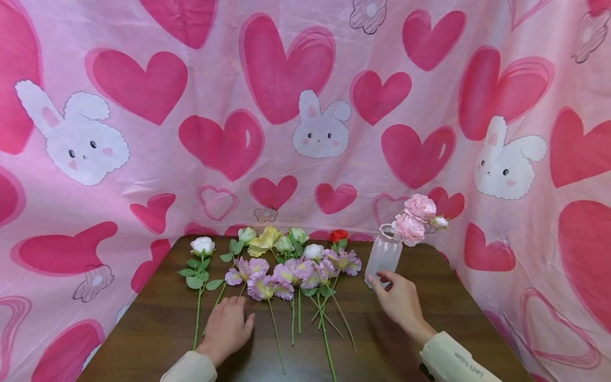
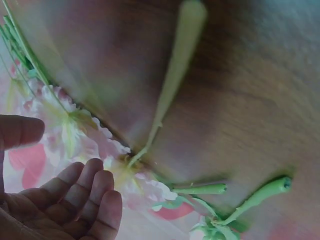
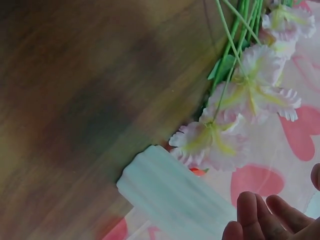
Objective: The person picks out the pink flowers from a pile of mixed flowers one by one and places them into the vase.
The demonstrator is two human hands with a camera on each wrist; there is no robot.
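My left hand (image 1: 227,324) hovers low over the dark table, its fingers loosely spread beside the flower stems and holding nothing. Just beyond its fingertips are several lilac iris-like flowers (image 1: 262,286). In the left wrist view those frilly lilac petals (image 2: 70,132) show past the relaxed fingers. On the other side, my right hand (image 1: 401,302) is at the lower part of a frosted white vase (image 1: 385,254), fingers loosely bent and not wrapped around it. The right wrist view has the vase's ribbed side (image 3: 170,192) next to the fingertips. Pink flowers (image 1: 411,225) lean out of the vase's mouth.
A white rose (image 1: 202,245) with a leafy stem lies at the left. Behind the lilac flowers are a yellow flower (image 1: 265,241), pale green blooms (image 1: 299,235) and a red flower (image 1: 339,236). Stems stretch toward the table's (image 1: 382,355) front. A heart-and-rabbit cloth (image 1: 281,154) hangs behind.
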